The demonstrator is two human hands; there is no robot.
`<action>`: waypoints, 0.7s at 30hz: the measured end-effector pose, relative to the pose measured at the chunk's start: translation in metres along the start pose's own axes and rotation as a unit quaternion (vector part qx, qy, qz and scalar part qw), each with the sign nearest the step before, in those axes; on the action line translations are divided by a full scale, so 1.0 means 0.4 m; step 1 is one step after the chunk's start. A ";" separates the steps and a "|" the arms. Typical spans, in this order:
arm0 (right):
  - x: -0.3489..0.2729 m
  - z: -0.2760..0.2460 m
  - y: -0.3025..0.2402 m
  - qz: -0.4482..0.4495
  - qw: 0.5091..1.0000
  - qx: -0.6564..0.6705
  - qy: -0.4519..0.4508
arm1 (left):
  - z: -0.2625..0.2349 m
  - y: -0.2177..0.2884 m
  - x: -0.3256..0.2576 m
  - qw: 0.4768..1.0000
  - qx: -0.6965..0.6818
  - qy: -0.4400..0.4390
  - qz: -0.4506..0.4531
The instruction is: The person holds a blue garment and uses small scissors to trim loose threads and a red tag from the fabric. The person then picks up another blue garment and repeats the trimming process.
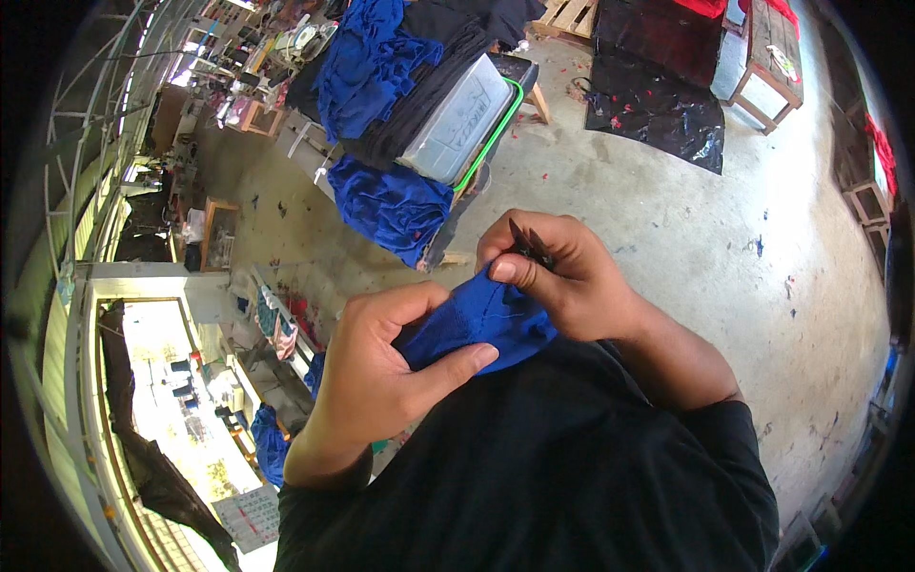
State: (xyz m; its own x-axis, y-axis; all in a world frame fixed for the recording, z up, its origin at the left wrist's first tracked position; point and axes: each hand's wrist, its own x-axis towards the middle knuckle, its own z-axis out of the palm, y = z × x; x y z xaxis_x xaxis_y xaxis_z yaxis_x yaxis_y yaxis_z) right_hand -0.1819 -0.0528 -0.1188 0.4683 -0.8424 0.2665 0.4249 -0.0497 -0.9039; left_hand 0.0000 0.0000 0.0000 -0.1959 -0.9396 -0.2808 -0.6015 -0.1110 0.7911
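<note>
A piece of blue knit fabric (467, 329) is stretched between my two hands in front of my chest, with a seam line showing across it. My left hand (381, 357) is closed on its left side, the thumb lying flat over the cloth. My right hand (567, 276) pinches the upper edge between thumb and forefinger. Tucked in that same hand is a small pair of dark thread snips (532, 245), its pointed blades sticking up past the thumb. The snips' handles are hidden by my fingers.
Ahead, a table carries blue garments (367, 71), dark cloth and a grey plastic bin (459, 119) with a green rim. Black plastic sheeting (658, 124) lies on the concrete floor (686, 229). A wooden stool (770, 71) stands at the far right, a bright window (157, 362) at the left.
</note>
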 end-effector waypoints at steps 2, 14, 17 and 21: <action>0.000 0.000 0.004 0.002 1.000 -0.006 0.001 | -0.001 -0.003 0.003 1.000 0.000 -0.003 0.026; 0.035 0.010 0.018 0.015 0.999 -0.021 -0.021 | -0.035 -0.023 -0.005 0.994 -0.104 0.000 -0.028; 0.061 0.027 0.034 -0.001 0.996 -0.086 -0.039 | -0.066 -0.045 -0.018 0.992 -0.106 0.039 -0.053; 0.114 0.051 0.051 -0.072 0.959 -0.222 -0.163 | -0.124 -0.121 -0.048 0.995 0.078 0.058 0.006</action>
State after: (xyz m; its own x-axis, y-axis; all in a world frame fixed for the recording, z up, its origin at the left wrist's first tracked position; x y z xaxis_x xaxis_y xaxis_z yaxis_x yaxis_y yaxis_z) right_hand -0.1361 -0.0814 -0.1183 0.6780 -0.6007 0.4237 0.1655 -0.4369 -0.8842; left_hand 0.0711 0.0074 -0.0059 -0.1178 -0.9728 -0.1995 -0.7137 -0.0567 0.6981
